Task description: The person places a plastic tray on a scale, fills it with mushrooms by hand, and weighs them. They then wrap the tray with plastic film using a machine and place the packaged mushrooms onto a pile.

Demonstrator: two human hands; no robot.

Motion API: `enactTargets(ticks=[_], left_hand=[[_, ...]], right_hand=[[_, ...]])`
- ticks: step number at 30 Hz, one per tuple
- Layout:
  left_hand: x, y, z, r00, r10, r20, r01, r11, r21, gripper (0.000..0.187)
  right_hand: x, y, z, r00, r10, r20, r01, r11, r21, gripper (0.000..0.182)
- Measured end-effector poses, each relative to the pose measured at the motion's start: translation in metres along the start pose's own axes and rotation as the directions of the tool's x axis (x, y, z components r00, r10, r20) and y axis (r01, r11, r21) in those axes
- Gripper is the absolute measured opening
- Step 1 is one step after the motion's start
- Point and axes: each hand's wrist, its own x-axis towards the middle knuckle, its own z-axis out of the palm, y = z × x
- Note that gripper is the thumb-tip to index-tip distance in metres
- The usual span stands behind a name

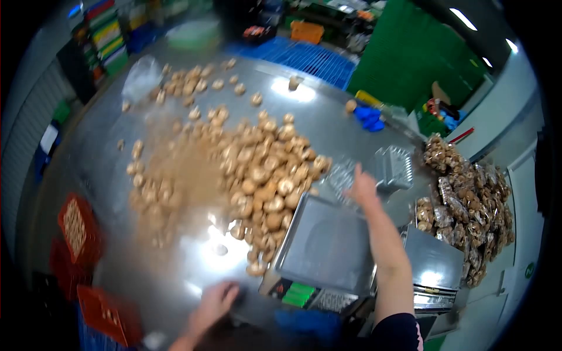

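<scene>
My right hand point(364, 188) reaches past the far right corner of a scale's metal pan point(328, 243), its thumb and fingers at the edge of a clear plastic tray point(339, 176) that is blurred. Just right of that hand stands a stack of clear plastic trays point(394, 168). A large heap of brown mushrooms point(272, 175) covers the middle of the steel table, its near end against the scale's left side. Near the table's front edge, left of the scale, my left hand point(215, 301) hovers with fingers loosely bent and apart, nothing visible in them.
Packed mushrooms point(471, 205) are piled at the right, beside a metal machine point(434, 263). Red crates point(78, 228) stand off the table's left edge. A clear plastic bag point(142, 79) and a blue glove point(369, 118) lie toward the back. Loose mushrooms point(187, 82) are scattered at the far left.
</scene>
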Motion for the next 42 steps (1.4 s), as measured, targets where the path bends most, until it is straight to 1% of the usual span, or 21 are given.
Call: enactTargets(ticks=[2, 3, 4, 5, 7, 9, 10, 11, 13, 15, 17, 19, 21, 25, 29, 32, 34, 35, 37, 39, 42], left_hand=[[0.004, 0.001, -0.008, 1.0, -0.018, -0.02, 0.017, 1.0, -0.022, 0.027], [0.009, 0.001, -0.011, 0.997, -0.045, -0.058, 0.036, 0.987, -0.153, 0.035], [0.016, 0.015, -0.029, 0.998, -0.053, -0.025, 0.049, 0.985, -0.165, 0.045], [0.024, 0.014, -0.031, 0.987, 0.043, -0.154, -0.084, 0.96, -0.269, 0.056], [0.039, 0.027, -0.045, 0.939, 0.069, -0.337, -0.186, 0.926, -0.329, 0.063], [0.044, 0.042, -0.065, 0.935, 0.131, -0.33, -0.281, 0.841, -0.462, 0.067], [0.044, 0.041, -0.075, 0.947, 0.202, -0.249, -0.291, 0.866, -0.406, 0.057], [0.041, 0.017, -0.079, 0.98, 0.196, -0.038, -0.198, 0.939, -0.279, 0.033], [0.025, 0.017, -0.085, 0.961, -0.177, 0.21, 0.269, 0.77, -0.579, 0.017], [0.009, -0.017, -0.08, 0.932, -0.318, 0.174, 0.361, 0.764, -0.535, 0.021], [-0.016, -0.054, -0.063, 0.849, -0.49, 0.199, 0.496, 0.605, -0.623, 0.022], [-0.036, -0.076, -0.046, 0.786, -0.533, 0.313, 0.592, 0.505, -0.628, 0.025], [-0.051, -0.09, -0.036, 0.702, -0.578, 0.417, 0.659, 0.306, -0.687, 0.024], [-0.02, -0.117, -0.037, 0.648, -0.559, 0.517, 0.662, 0.078, -0.745, 0.029], [0.042, -0.142, -0.034, 0.735, -0.583, 0.345, 0.553, 0.222, -0.803, 0.028], [0.105, -0.142, -0.039, 0.777, -0.572, 0.263, 0.462, 0.233, -0.856, 0.022], [0.147, -0.151, -0.036, 0.808, -0.566, 0.163, 0.394, 0.315, -0.863, 0.016], [0.165, -0.155, -0.037, 0.83, -0.549, 0.094, 0.348, 0.38, -0.857, 0.014], [0.189, -0.157, -0.038, 0.84, -0.538, 0.067, 0.309, 0.373, -0.875, 0.022], [0.197, -0.152, -0.033, 0.864, -0.503, -0.016, 0.289, 0.522, -0.802, 0.024], [0.195, -0.153, -0.02, 0.863, -0.494, -0.105, 0.183, 0.5, -0.847, 0.027]], right_hand=[[-0.009, -0.014, -0.052, 0.971, -0.128, -0.203, 0.163, 0.972, 0.167, 0.095], [-0.022, -0.026, -0.076, 0.922, -0.199, -0.332, 0.293, 0.92, 0.26, 0.091], [-0.047, -0.046, -0.112, 0.937, -0.256, -0.239, 0.342, 0.815, 0.468, 0.089], [-0.069, -0.072, -0.136, 0.935, -0.316, -0.158, 0.339, 0.676, 0.655, 0.087], [-0.113, -0.103, -0.129, 0.743, -0.668, -0.033, 0.332, 0.326, 0.885, 0.088], [-0.163, -0.145, -0.122, 0.373, -0.921, 0.112, 0.047, 0.139, 0.989, 0.092], [-0.185, -0.163, -0.11, 0.259, -0.957, 0.132, -0.166, 0.091, 0.982, 0.092], [-0.203, -0.178, -0.091, 0.139, -0.982, 0.124, -0.376, 0.063, 0.924, 0.093], [-0.231, -0.199, -0.06, 0.113, -0.993, -0.018, -0.662, -0.089, 0.744, 0.093], [-0.26, -0.21, -0.042, 0.285, -0.936, 0.208, -0.785, -0.103, 0.611, 0.104], [-0.282, -0.217, -0.024, 0.398, -0.843, 0.362, -0.876, -0.233, 0.422, 0.102], [-0.306, -0.225, 0.023, 0.455, -0.628, 0.631, -0.857, -0.117, 0.502, 0.063], [-0.332, -0.227, 0.034, 0.504, -0.578, 0.642, -0.764, 0.049, 0.643, 0.05], [-0.328, -0.251, 0.054, 0.534, -0.398, 0.746, -0.82, -0.032, 0.571, 0.043], [-0.288, -0.285, 0.078, 0.57, -0.263, 0.778, -0.821, -0.207, 0.532, 0.039], [-0.245, -0.316, 0.083, 0.694, -0.106, 0.712, -0.703, -0.312, 0.639, 0.035], [-0.216, -0.343, 0.072, 0.751, 0.03, 0.66, -0.609, -0.355, 0.709, 0.015], [-0.2, -0.354, 0.07, 0.709, 0.035, 0.704, -0.638, -0.392, 0.663, 0.008], [-0.171, -0.368, 0.069, 0.662, 0.103, 0.742, -0.658, -0.393, 0.642, 0.007], [-0.15, -0.364, 0.083, 0.693, 0.23, 0.683, -0.622, -0.287, 0.728, 0.007], [-0.146, -0.36, 0.098, 0.781, 0.191, 0.595, -0.53, -0.301, 0.792, 0.011]])
